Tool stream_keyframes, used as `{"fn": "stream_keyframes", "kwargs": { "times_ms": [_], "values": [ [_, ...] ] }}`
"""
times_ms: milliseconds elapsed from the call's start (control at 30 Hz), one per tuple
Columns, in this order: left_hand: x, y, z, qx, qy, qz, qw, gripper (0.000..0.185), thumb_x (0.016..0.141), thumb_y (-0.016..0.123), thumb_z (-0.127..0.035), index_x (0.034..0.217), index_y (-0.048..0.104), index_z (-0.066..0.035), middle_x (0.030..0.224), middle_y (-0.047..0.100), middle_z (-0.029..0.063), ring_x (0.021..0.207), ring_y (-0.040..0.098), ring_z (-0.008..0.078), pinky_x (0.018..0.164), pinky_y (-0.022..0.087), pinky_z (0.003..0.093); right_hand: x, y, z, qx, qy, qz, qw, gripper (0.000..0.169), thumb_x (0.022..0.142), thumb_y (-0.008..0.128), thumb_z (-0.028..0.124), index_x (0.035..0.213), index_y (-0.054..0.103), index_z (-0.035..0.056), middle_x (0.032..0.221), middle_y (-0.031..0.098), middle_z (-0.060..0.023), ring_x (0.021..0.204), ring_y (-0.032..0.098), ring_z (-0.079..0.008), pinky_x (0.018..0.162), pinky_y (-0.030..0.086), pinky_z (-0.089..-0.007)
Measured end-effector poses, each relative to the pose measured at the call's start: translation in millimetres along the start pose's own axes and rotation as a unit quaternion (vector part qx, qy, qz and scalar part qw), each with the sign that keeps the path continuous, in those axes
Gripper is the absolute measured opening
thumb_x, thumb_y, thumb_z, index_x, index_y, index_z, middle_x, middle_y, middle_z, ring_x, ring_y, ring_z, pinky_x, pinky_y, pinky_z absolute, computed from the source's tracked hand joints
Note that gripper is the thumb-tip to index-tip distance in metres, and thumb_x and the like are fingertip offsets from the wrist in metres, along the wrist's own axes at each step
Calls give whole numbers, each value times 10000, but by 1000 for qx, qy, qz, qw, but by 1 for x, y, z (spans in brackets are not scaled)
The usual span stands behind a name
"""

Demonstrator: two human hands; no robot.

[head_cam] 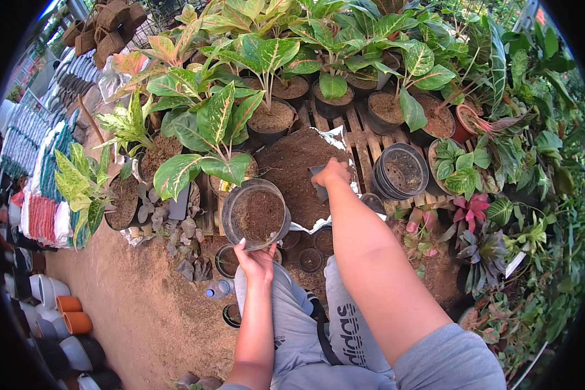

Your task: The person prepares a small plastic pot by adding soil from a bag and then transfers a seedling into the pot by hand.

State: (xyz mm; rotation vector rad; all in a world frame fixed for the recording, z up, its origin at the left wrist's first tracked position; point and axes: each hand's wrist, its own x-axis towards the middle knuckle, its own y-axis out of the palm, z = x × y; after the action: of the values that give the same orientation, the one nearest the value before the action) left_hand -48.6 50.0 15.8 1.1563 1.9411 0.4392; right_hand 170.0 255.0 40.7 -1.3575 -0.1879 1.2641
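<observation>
My left hand [256,261] holds a black plastic plant pot [228,214] by its lower rim, tilted so that its mouth faces me. Some brown soil [261,214] lies inside it. To the right, my right hand [332,173] grips a small dark grey scoop-like piece [320,187] at the heap of potting soil [287,161]. The heap lies on an opened white plastic sack [317,225], whose crumpled edges show. The lower part of the grey piece is partly hidden by soil and hand.
Stacked black pots [400,170] stand right of the soil on a wooden slatted table [363,141]. Potted aglaonemas [268,109] crowd its back and left. Small pots [310,260] and a plastic bottle [218,289] are on the ground near my legs.
</observation>
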Motion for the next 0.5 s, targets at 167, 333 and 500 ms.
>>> {"fn": "stream_keyframes", "kwargs": {
  "times_ms": [167, 333, 500],
  "values": [
    [1, 0, 0, 13, -1, -5, 1000, 642, 811, 580, -516, 1306, 490, -118, 1250, 575, 82, 1041, 584, 256, 915, 452, 467, 1, 25, 25, -4, -21, 94, 995, 974, 661, 868, 382, 1454, 391, 80, 1505, 353, -209, 1328, 493, -327, 1033, 491, -418],
    [1, -3, -1, 22, 4, 0, 1000, 658, 811, 578, -524, 1327, 476, -128, 1278, 567, 78, 1065, 582, 266, 917, 450, 465, 6, 36, 39, -23, -66, 169, 983, 890, 689, 836, 435, 1415, 492, 53, 1477, 452, -187, 1346, 469, -340, 1057, 462, -402],
    [4, -7, 1, 27, 4, -3, 1000, 668, 808, 578, -539, 1337, 468, -147, 1299, 555, 58, 1079, 576, 267, 926, 441, 460, 23, 39, 27, 134, -23, 257, 957, 882, 727, 785, 477, 1440, 466, 67, 1478, 452, -168, 1318, 474, -367, 1008, 471, -478]
  ]
}}
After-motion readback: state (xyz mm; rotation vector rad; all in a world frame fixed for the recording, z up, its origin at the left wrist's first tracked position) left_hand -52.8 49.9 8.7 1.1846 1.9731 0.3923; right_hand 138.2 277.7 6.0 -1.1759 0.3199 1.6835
